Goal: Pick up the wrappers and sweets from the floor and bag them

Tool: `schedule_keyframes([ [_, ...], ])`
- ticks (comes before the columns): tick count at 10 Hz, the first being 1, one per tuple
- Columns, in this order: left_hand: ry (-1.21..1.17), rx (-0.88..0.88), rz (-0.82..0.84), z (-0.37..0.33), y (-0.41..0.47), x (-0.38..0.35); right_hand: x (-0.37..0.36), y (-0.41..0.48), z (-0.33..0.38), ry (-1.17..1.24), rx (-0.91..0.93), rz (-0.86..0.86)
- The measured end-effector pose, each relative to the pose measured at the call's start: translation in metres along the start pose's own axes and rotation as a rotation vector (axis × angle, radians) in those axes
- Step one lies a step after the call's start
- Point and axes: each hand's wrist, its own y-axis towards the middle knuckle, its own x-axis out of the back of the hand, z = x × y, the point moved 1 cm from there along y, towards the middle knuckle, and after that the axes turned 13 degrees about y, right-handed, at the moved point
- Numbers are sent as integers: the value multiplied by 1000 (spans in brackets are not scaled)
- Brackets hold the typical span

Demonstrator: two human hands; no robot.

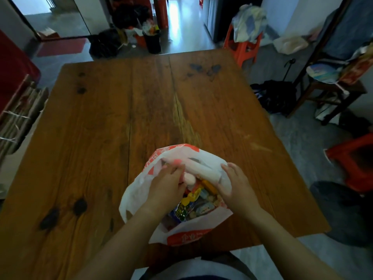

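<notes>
A white plastic bag with orange print [187, 237] stands open on the wooden table [101, 128] near its front edge. Inside lie several sweets and wrappers [193, 205], yellow, blue and green among them. My left hand [165, 188] reaches into the bag's mouth, its fingers closed around a pink-and-white sweet [189, 178]. My right hand [236, 186] grips the bag's right rim and holds it apart. The floor right under me is hidden by the table.
Red plastic stools stand at the back right [244, 45] and at the right edge [355, 158]. A black bin [152, 40] with rubbish is beyond the table. Dark bags [276, 96] and a wooden chair [333, 91] crowd the right side; bundled cardboard [18, 118] lies left.
</notes>
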Motion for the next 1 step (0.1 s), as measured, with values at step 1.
schedule_keyframes([
  [1, -155, -44, -52, -11, -7, 25, 17, 3, 8, -20, 59, -32],
])
